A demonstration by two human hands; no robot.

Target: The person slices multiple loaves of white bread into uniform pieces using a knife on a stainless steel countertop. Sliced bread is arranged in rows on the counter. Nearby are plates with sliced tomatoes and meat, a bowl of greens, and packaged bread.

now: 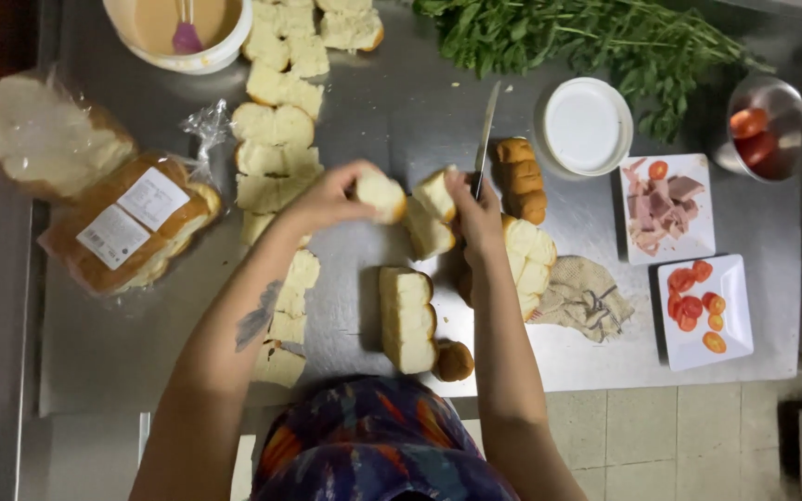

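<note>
Held just above the middle of the counter (392,111): one split roll, pulled apart into two pieces. Pinched in the fingers of the left hand (331,199): the left half (381,195). Clamped in the right hand (477,218): the right half (436,193) together with the knife (486,130), blade pointing away from the body, fingers curled tight round both.

Likely trouble: a cut to the left fingers, so near the blade; a loose grip on the handle, with one hand sharing it with bread; a crumbly half torn or dropped onto the counter.

Counted:
- one knife
- two bags of bread (132,223)
- one tub (178,32) of pale sauce, with one purple spatula (186,37)
- two square plates: one of ham pieces (670,209), one of tomato slices (705,311)
- one round white lid (585,125)
- one metal bowl (761,130) of tomatoes
- one bunch of greens (587,37)
- one cloth (587,297)
- one uncut block of rolls (407,320)
- opened halves (276,139) in a long column, too overlapped for a sure count
</note>
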